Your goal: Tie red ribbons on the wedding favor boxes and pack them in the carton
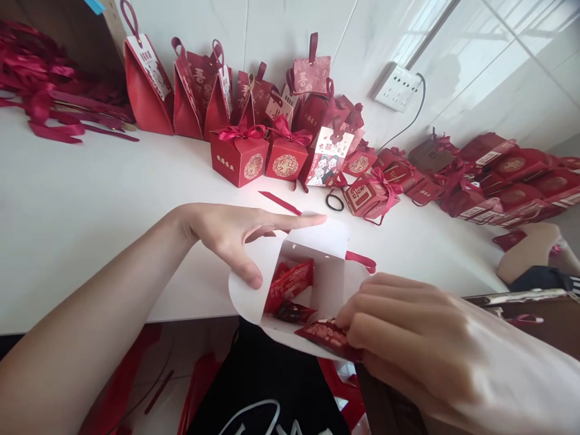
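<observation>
Box, white inside with its flaps spread, sits at the near edge of the white table, directly between the two hands, with red wrapped sweets lying in it. I see the left hand splayed flat, thumb pressing the left flap and forefinger stretched along the far one, while the right hand pinches a red packet at the box's near rim. Beyond, finished red gift boxes stand against the wall, with loose ribbons far left.
</observation>
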Available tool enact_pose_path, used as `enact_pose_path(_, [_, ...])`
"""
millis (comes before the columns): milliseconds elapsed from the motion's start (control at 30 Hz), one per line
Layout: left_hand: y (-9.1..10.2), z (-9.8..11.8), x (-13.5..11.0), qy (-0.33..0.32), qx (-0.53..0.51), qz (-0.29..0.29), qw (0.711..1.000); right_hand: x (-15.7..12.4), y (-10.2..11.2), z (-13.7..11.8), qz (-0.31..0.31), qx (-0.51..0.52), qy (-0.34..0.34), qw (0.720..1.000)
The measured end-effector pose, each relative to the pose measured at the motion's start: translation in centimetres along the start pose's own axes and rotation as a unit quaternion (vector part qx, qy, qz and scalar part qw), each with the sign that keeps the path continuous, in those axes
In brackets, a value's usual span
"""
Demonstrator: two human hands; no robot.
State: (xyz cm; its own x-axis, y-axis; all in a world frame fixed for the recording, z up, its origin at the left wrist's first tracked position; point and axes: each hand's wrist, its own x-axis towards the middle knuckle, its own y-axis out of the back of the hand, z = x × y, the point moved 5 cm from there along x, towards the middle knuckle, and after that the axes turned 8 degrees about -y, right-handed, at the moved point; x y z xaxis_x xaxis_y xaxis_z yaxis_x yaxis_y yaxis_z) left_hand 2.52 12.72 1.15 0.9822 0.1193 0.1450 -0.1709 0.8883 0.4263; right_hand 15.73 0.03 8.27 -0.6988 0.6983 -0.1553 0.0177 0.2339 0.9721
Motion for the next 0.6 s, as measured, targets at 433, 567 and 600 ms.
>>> enact_pose_path(433, [-0.3,0.3,0.2,-0.006,-0.012,-0.001,1.0,1.0,0.0,1.4,0.039,0.077,-0.077,0.993])
enact_pose_path(567, [-0.5,0.4,0.4,-0.002,-0.012,-0.014,1.0,2.2,-0.1,1.7,-0.028,0.087,-0.051,0.995])
enact_pose_path(600, [-0.5,0.5,0.4,-0.004,-0.014,-0.015,1.0,2.6,-0.2,1.8,-0.04,0.075,-0.049,0.995])
